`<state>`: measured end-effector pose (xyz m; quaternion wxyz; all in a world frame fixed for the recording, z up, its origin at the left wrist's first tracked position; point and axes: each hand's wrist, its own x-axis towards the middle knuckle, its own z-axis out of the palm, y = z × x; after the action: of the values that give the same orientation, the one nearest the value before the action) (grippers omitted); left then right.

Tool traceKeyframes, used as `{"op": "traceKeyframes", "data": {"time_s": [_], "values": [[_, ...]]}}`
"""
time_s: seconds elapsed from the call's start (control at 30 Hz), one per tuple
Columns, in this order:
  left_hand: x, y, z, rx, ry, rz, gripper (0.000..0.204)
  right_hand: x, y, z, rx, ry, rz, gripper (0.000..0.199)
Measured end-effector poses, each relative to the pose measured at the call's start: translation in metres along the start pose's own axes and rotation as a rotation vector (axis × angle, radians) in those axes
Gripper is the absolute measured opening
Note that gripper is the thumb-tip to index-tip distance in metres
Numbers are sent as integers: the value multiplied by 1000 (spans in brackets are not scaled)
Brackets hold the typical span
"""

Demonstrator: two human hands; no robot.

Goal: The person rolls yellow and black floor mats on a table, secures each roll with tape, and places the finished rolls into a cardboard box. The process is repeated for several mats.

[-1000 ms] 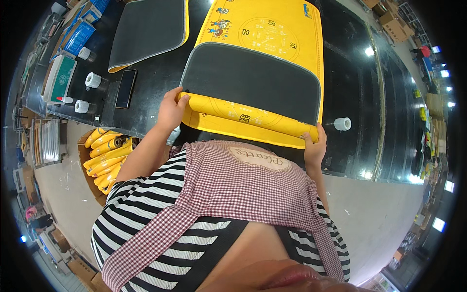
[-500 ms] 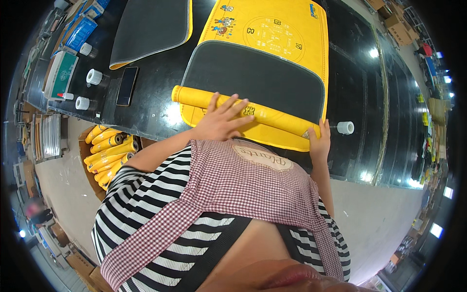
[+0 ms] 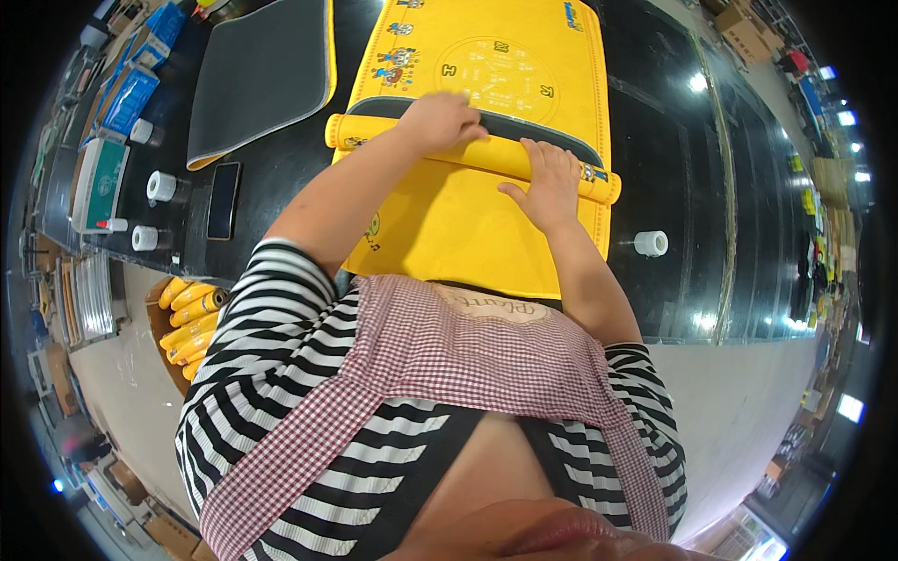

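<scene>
A yellow mat, partly rolled into a tube (image 3: 500,159), lies crosswise before me. Beyond the tube a strip of its dark grey backing (image 3: 547,131) is still flat. Beneath lies a flat yellow printed mat (image 3: 458,224), showing on both the near and far sides of the tube. My left hand (image 3: 440,122) bends its fingers over the top of the tube, left of its middle, closed on it. My right hand (image 3: 552,182) rests on the tube's right part, fingers laid over it and thumb spread apart.
Another mat lies dark side up (image 3: 262,75) at the far left. A phone (image 3: 223,201), white rolls (image 3: 161,186) and a green-and-white box (image 3: 99,185) sit on the black table's left side. One white roll (image 3: 651,243) stands right. A carton (image 3: 161,323) holds several rolled yellow mats.
Both hands have moved away from me with the tube, now farther up the flat mat. Less grey backing shows, and more yellow is uncovered near me. My left fingers have curled.
</scene>
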<state>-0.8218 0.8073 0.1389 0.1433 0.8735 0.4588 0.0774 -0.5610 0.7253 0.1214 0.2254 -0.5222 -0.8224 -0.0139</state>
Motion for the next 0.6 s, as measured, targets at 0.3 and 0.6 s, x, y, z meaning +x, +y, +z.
{"op": "traceKeyframes", "data": {"time_s": [0.3, 0.6], "values": [[-29, 31, -12, 103, -18, -71, 70, 27, 6, -18, -56, -283, 55, 65], [-140, 108, 8, 106, -68, -52, 66, -97, -19, -71, 339, -379, 29, 59]]}}
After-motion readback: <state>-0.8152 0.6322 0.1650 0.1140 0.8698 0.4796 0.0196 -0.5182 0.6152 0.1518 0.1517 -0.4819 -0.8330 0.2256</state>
